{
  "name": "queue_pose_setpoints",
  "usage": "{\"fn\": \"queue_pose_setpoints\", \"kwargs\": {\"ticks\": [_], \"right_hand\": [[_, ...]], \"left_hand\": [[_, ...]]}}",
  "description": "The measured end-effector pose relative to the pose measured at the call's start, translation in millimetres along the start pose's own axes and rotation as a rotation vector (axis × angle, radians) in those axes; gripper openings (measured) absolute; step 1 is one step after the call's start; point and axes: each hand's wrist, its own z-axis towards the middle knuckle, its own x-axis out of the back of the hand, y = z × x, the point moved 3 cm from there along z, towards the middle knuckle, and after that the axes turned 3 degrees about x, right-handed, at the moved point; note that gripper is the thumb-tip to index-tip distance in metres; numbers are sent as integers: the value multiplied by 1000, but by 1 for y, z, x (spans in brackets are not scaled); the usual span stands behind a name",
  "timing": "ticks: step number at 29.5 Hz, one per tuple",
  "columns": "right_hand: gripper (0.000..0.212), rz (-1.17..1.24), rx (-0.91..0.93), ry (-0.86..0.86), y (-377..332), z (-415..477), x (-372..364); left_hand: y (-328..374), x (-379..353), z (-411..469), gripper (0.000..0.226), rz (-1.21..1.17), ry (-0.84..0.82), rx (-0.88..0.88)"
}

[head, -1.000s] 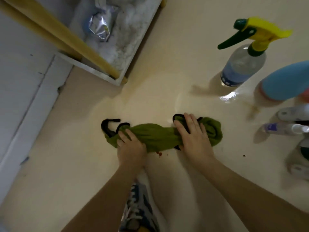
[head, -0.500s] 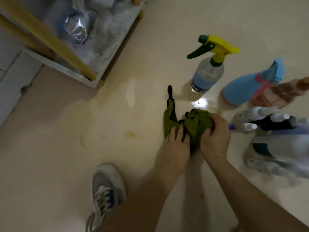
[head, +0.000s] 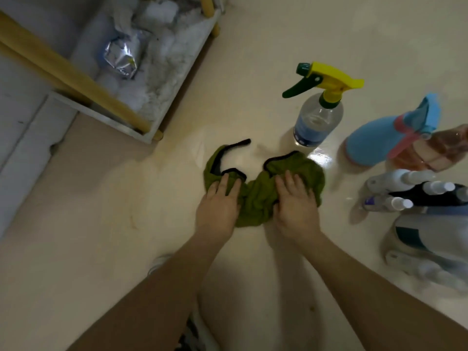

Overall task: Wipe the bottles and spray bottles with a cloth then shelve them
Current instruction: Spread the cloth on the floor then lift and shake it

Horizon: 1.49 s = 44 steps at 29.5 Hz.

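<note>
Head view: both hands pressed flat, palms down, fingers loosely spread, on a crumpled green cloth [head: 255, 196] on the floor [head: 101, 249]. The left hand [head: 219, 206] lay beside the right hand [head: 295, 209]. A yellow-topped spray bottle [head: 317, 117] stood at one o'clock; more bottles [head: 415, 188] clustered at three o'clock.

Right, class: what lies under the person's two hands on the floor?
A bunched green cloth with black trim lies on the cream floor. The left hand and right hand press flat on it. The cloth parts beneath the palms are covered.
</note>
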Motion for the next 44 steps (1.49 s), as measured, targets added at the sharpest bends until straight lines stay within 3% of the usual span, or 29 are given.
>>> {"fn": "queue_pose_setpoints", "kwargs": {"ticks": [4, 6, 8, 10, 12, 16, 19, 23, 27, 29, 30, 32, 33, 37, 39, 41, 44], "right_hand": [[52, 311, 333, -239, -97, -30, -36], [42, 582, 188, -442, -113, -35, -33], [34, 914, -100, -579, -110, -42, -20], [26, 1102, -275, -511, -111, -51, 13], [21, 1177, -327, -425, -113, -59, 50], [20, 1209, -244, -279, -123, -80, 135], [14, 1214, -158, -195, -121, -106, 194], [15, 1203, -18, 11, -107, -154, 262], [23, 1457, -77, 197, -60, -210, 257], [23, 1654, -185, 233, -38, -225, 222], [22, 1681, -285, 257, -26, -231, 200], [29, 1486, -511, 298, 0, -238, 154], [36, 1350, -590, 292, 13, -240, 129], [19, 1031, -484, 127, 30, -221, 57], [39, 857, -456, 1, 52, -191, 17], [69, 641, -426, -110, 62, -175, 2], [81, 552, -419, -114, 64, -171, -4]], "left_hand": [[-58, -8, -49, 46, -232, -75, 194], [-84, -4, -72, 22, -415, -168, 370], [-100, 12, -94, 12, -822, -228, 572], [-109, 48, -112, 12, -1183, -128, 714], [-110, 81, -119, 19, -1391, 14, 762], [-103, 147, -140, 26, -1720, 170, 629], [-90, 192, -161, 18, -1815, 128, 425], [-63, 240, -187, 33, -1860, 105, 141], [-5, 247, -201, 35, -1896, -56, -25], [23, 228, -197, 34, -1834, -66, 48], [33, 210, -189, 35, -1673, -4, 147], [51, 172, -174, 37, -1146, 164, 265], [62, 153, -170, 37, -940, 199, 231], [100, 75, -151, 32, -616, -32, -119], [117, 37, -126, 38, -410, -131, -285], [124, 5, -107, 55, -237, -233, -311], [127, -34, -102, 57, -114, -223, -294]]}}
